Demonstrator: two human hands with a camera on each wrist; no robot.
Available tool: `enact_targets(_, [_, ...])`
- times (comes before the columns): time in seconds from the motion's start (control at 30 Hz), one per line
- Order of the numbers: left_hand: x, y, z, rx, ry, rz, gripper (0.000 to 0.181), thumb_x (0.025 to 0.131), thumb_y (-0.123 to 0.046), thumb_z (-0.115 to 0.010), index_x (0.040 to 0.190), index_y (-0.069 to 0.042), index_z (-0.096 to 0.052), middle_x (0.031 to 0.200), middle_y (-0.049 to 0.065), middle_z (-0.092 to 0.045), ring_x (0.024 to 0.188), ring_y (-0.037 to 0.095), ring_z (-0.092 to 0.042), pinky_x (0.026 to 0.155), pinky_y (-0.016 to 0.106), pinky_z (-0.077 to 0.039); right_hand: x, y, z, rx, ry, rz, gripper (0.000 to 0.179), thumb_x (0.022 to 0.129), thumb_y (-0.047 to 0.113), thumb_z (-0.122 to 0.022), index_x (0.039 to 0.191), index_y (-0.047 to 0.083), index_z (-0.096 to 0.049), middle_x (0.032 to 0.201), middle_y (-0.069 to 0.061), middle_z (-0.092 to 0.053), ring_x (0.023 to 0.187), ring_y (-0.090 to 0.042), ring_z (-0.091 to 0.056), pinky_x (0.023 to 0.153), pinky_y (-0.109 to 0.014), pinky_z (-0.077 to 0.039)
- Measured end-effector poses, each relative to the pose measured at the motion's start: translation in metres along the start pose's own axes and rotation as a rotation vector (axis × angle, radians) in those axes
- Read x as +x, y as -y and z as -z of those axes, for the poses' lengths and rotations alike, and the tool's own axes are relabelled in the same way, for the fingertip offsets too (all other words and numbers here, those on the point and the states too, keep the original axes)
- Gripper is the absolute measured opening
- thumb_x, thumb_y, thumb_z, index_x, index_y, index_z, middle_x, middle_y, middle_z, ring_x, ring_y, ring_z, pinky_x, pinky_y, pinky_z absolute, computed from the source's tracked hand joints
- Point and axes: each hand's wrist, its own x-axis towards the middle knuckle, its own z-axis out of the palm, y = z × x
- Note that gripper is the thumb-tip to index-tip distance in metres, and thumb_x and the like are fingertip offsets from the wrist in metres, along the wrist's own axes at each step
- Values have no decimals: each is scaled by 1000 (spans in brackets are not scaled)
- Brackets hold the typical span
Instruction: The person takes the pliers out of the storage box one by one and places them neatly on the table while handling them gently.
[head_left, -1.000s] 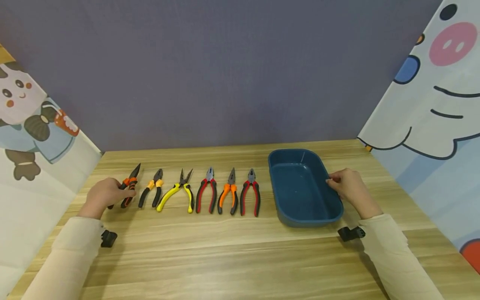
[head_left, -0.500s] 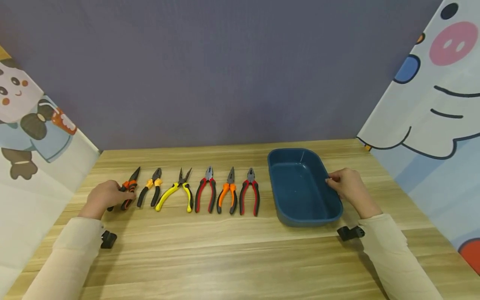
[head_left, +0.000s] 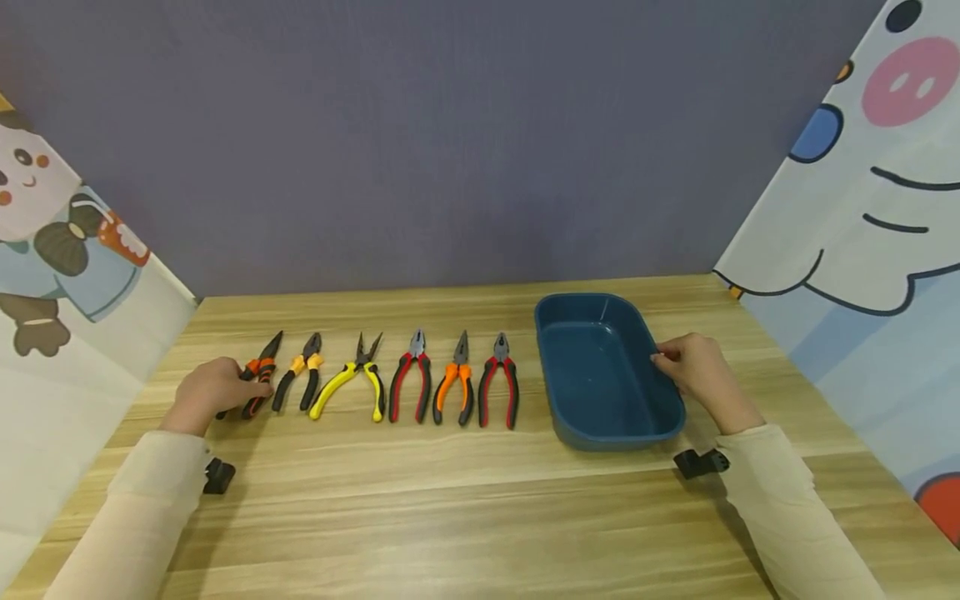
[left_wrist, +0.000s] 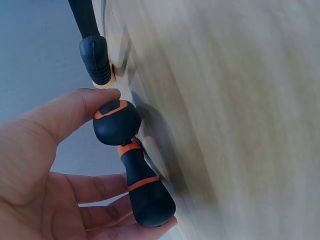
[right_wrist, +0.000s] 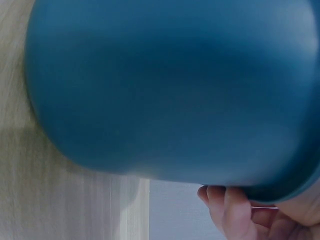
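Note:
At the left end of a row of pliers, my left hand [head_left: 213, 389] grips a long-nose pair of pliers with black and orange handles [left_wrist: 150, 197]. In the left wrist view the thumb presses one handle and the fingers lie along the other; its pointed nose [head_left: 272, 345] faces away from me. My right hand [head_left: 699, 372] pinches the right rim of a deep blue plastic bin [head_left: 600, 375], thumb inside the edge. From the right wrist view, the bin's outer wall [right_wrist: 150, 100] fills most of the frame, with curled fingers [right_wrist: 235, 210] under its rim.
Right of the held pair lie black-and-yellow-orange pliers [head_left: 310, 375], splayed yellow pliers [head_left: 337, 392], red-black pliers [head_left: 400, 387], orange pliers [head_left: 446, 387] and more red-black pliers [head_left: 487, 387]. A grey panel [head_left: 450, 150] stands behind the wooden table [head_left: 450, 517]; printed sheets flank both sides.
The held pliers' nose has dipped slightly toward me since the earliest frame, with the left hand staying around the handles. The right hand and bin keep their places; the head view has shifted a little.

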Motion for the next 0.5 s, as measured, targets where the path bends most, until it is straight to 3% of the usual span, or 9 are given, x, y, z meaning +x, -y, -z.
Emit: enact_targets(0.5, [0, -2, -2, 18, 4, 15, 43, 82, -42, -65, 69, -6, -46, 61, 5, -42, 54, 18, -41, 50, 30, -33, -1, -3, -2, 0, -15, 25, 23, 87, 2, -60, 102, -15, -65, 80, -24, -67, 41, -12, -50, 43, -28, -42])
